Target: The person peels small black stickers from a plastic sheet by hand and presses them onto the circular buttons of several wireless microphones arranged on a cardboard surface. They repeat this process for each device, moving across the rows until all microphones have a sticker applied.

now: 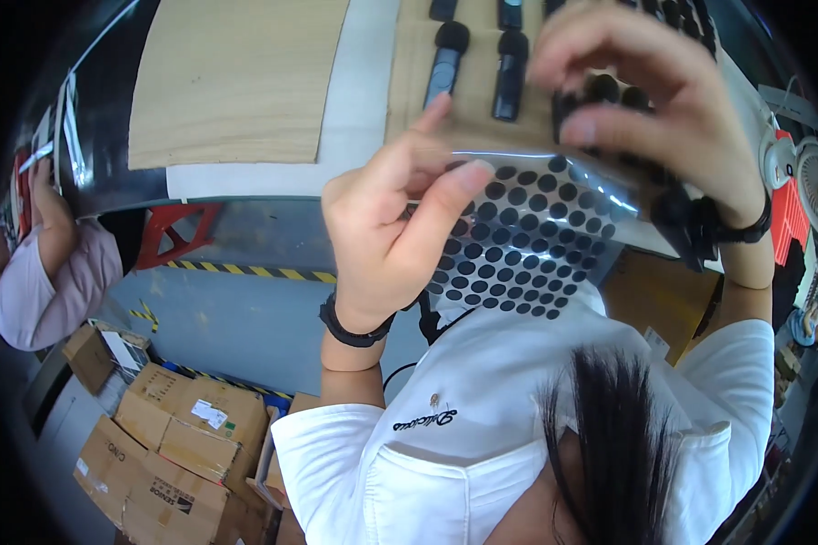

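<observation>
My left hand (386, 222) pinches the edge of a clear sheet of round black dots (518, 245) between thumb and fingers. The sheet hangs tilted over the table's near edge. A small black microphone with a round foam cap (443, 73) lies just past my left fingertips. To its right is a second black microphone (510, 77). Slightly blurred, my right hand (659, 100) hovers over more microphones, its thumb and fingers apart. I make out nothing held between them. This hand partly hides the row beneath it.
A brown board (236, 82) lies on the white tabletop (354, 100) at the left. Cardboard boxes (177, 436) are piled on the floor at lower left. Another person (59, 272) sits at far left, near a red stool (177, 234). A white fan (813, 186) stands far right.
</observation>
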`<state>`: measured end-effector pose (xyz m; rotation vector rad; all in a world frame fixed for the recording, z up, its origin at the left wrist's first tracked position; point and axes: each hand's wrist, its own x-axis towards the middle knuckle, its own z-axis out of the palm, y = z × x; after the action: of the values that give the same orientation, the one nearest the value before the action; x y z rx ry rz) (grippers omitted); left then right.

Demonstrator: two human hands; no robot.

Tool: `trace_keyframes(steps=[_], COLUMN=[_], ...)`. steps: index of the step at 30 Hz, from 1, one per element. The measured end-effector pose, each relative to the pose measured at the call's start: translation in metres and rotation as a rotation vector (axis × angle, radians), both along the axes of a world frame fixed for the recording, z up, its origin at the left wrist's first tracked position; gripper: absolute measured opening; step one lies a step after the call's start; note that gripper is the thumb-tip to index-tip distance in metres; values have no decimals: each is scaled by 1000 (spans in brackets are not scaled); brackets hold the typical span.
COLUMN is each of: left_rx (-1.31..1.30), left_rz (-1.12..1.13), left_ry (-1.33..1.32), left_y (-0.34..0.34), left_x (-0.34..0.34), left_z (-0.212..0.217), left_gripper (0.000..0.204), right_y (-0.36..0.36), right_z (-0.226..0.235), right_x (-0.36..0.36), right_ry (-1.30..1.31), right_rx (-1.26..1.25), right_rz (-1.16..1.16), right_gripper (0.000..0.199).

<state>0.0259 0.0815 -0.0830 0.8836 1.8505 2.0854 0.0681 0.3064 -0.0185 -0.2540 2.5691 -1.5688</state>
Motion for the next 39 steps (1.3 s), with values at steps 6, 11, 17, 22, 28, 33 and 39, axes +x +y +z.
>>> trace_keyframes(steps=[6,11,17,22,28,33,39], left_rx=[156,-225,-553,-454,-457,-495,-636], left_rz=[52,106,-139,-303,-385,-446,-558], left_ry=[-107,80,912,823,762,796,567], left_y=[11,30,56,85,109,129,148], left_x=[11,17,13,19,27,34,36], left_z=[7,19,50,64,68,75,86], left_gripper=[11,21,35,1,3,3,7], right_y=[3,12,26,35,57,74,93], right_z=[-1,-4,-10,-10,-11,-10,-15], right_x=[45,68,91,109,126,144,152], right_ry=[-56,83,259,289,457,354,425], right_rx=[-49,112,254,164,74,37,121], right_rz=[-75,-262,-297,-347,-438,-534,-534], right_gripper=[40,22,14,14,14,14,11])
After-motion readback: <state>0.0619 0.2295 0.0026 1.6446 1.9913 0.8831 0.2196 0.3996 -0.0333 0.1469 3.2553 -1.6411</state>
